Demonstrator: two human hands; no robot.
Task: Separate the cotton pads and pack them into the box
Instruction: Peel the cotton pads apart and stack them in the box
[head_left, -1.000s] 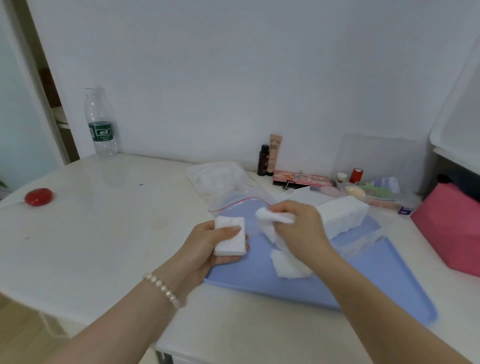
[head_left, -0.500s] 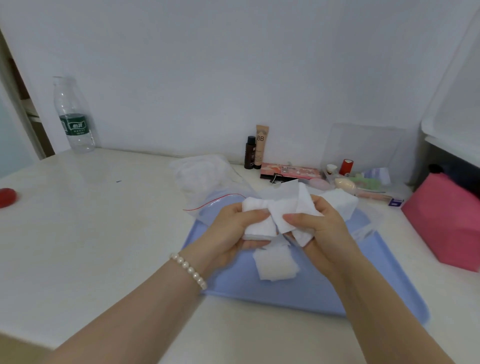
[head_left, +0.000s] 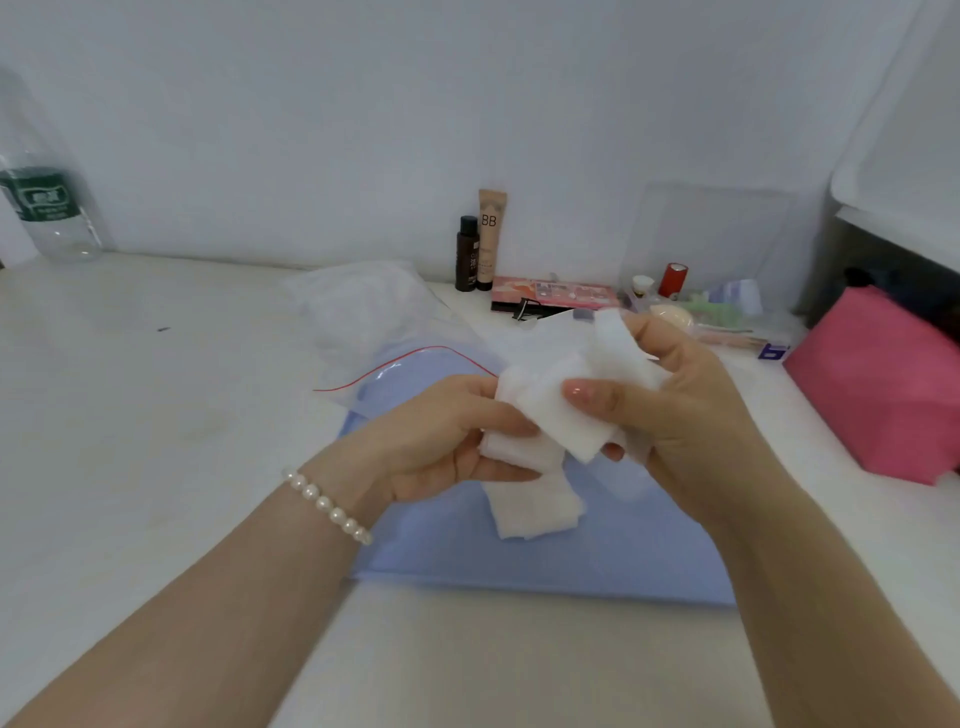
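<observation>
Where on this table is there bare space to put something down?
The white table is bare between the water bottle and blue tray, and along the near edge. The back right, around the cosmetics and pink bag, is crowded.

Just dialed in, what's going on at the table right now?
A person is pulling cotton pads apart over a blue tray. The left hand grips a small stack of pads, while the right hand pinches a single pad and peels it away. A few loose pads lie on the tray below. A zip bag lies behind the hands. No box is clearly visible from here.
</observation>
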